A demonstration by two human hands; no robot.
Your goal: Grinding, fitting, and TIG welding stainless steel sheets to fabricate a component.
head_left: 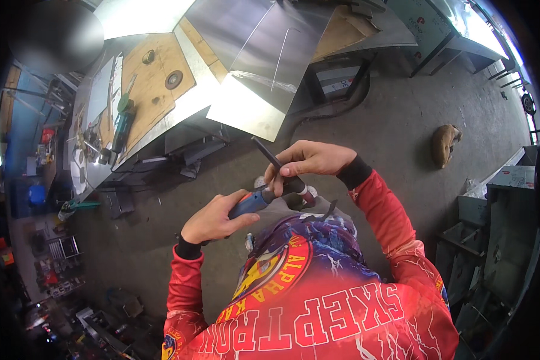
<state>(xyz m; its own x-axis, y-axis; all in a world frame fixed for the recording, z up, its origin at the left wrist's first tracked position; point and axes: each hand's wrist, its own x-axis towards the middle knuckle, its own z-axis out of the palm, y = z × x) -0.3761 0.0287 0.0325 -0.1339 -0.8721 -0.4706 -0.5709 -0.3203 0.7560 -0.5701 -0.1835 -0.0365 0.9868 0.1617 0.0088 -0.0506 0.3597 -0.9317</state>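
My left hand point(213, 221) is wrapped round the blue body of a handheld tool point(249, 204), whose grey collar points towards my right hand. I cannot make out the tool's exact kind. In my right hand point(318, 158) is a slim black tapered piece point(264, 149), gripped between thumb and fingers. Its narrow end points up and left, towards the bench; a thicker dark part with a reddish end point(309, 195) shows below the fingers. The two hands are close together in front of my body, and the fingers partly hide where the pieces meet.
Ahead stands a workbench with a wooden board point(156, 60), a round disc point(173, 79) and a green-handled tool point(125, 107). A shiny metal sheet point(252, 108) juts over its edge towards me. A brown dog point(444, 146) lies on the floor at right, near metal cabinets point(510, 234).
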